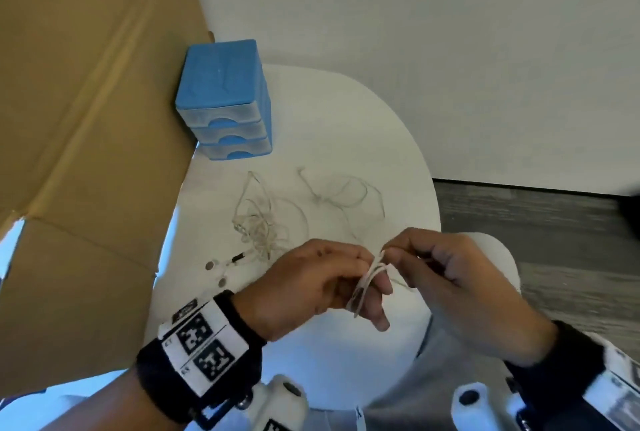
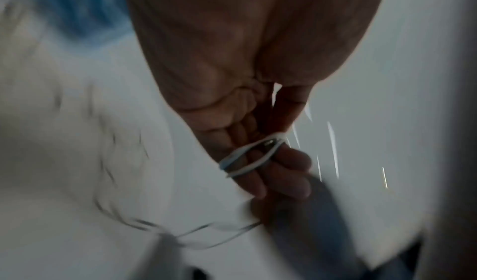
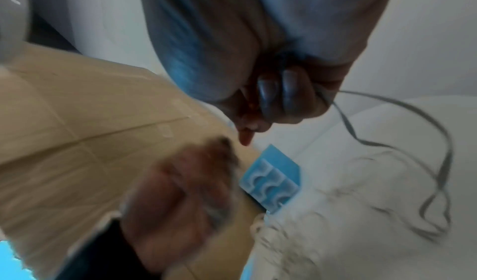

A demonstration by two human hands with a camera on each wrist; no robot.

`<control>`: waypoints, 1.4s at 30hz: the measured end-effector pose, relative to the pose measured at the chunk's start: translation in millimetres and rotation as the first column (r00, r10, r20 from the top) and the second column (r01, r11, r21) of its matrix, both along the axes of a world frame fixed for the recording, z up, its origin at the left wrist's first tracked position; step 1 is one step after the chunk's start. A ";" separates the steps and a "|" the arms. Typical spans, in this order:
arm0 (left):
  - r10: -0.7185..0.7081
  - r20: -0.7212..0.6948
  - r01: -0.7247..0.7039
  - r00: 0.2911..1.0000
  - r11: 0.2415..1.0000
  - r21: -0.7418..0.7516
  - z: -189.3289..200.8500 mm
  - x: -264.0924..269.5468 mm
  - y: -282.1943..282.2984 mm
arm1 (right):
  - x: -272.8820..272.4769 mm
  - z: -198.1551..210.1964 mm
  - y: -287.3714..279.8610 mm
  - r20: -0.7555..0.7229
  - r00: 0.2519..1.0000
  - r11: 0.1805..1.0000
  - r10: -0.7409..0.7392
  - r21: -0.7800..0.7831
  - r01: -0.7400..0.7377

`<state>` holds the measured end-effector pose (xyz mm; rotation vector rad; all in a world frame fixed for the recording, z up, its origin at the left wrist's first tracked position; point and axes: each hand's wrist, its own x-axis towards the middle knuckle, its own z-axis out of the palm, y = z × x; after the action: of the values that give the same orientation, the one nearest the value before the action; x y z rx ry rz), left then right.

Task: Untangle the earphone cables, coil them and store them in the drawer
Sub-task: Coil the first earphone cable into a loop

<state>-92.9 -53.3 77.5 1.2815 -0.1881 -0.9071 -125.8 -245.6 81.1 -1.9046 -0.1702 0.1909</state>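
A: Status on the white earphone cable (image 1: 367, 281)?

B: We're mid-coil. Several turns sit wrapped round the left hand's (image 1: 311, 287) extended fingers (image 2: 289, 170), held above the white table (image 1: 398, 139). Our right hand (image 1: 460, 278) pinches the free end just beside the loops.

A: Next?

B: Probably feed the slack, keep tension even, then tuck the tail. The other tangled cables (image 1: 266, 222) lie on the table; the blue drawer unit (image 1: 225, 101) is closed.

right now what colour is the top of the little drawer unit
Blue on the drawer unit top; clearest in the head view.
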 end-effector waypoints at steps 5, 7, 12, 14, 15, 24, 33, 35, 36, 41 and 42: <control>0.305 -0.249 -0.361 0.919 0.905 -0.226 5.3 5.7 -8.7 | -28.8 -36.0 5.9 -0.171 0.985 0.997 -0.006 -0.082 -0.008; 0.407 -0.095 -0.417 0.909 0.895 -0.159 -8.4 8.5 -7.5 | -41.7 -35.3 13.5 -0.252 0.964 0.991 0.082 -0.086 -0.107; 0.090 0.376 -0.180 0.922 0.961 0.211 -30.8 2.6 -3.4 | -45.8 -5.7 20.6 -0.173 0.981 0.996 0.090 -0.007 -0.093; -0.002 0.346 -0.066 0.938 0.980 0.186 -27.5 -2.5 -8.5 | -33.4 -1.0 9.2 -0.047 0.999 1.000 -0.021 0.019 0.022; -0.007 0.312 -0.043 0.950 0.987 0.153 -26.8 -3.6 -9.5 | -26.4 -2.2 3.1 -0.005 0.997 0.996 -0.074 0.052 0.074; -0.040 -0.066 0.041 0.997 0.999 0.008 4.2 14.8 9.4 | -19.1 -11.2 19.3 0.011 0.974 0.938 -0.228 0.269 0.217; 0.377 -0.143 -0.402 0.915 0.879 -0.256 10.3 17.8 -2.0 | -28.7 -17.0 29.2 -0.169 0.978 0.992 0.124 -0.003 -0.126; 0.424 0.193 -0.422 0.885 0.905 -0.055 0.5 18.6 1.6 | -33.9 -9.8 31.5 -0.163 0.962 0.976 0.217 0.016 -0.217; 0.358 0.371 -0.410 0.857 0.910 0.070 -3.4 17.2 4.2 | -34.0 -1.4 32.0 -0.129 0.967 0.976 0.218 0.057 -0.213; 0.055 0.275 -0.096 0.960 0.986 0.135 -2.1 3.5 2.8 | -9.2 5.2 6.1 0.051 0.992 0.970 -0.115 0.222 0.101; 0.067 0.177 -0.077 0.982 0.996 0.050 3.3 0.4 0.1 | -5.5 -0.3 3.2 0.060 0.984 0.968 -0.167 0.199 0.152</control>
<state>-92.5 -53.3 80.9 1.4129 -0.2539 -0.7424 -131.3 -242.4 80.8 -1.7232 -0.0825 -0.0081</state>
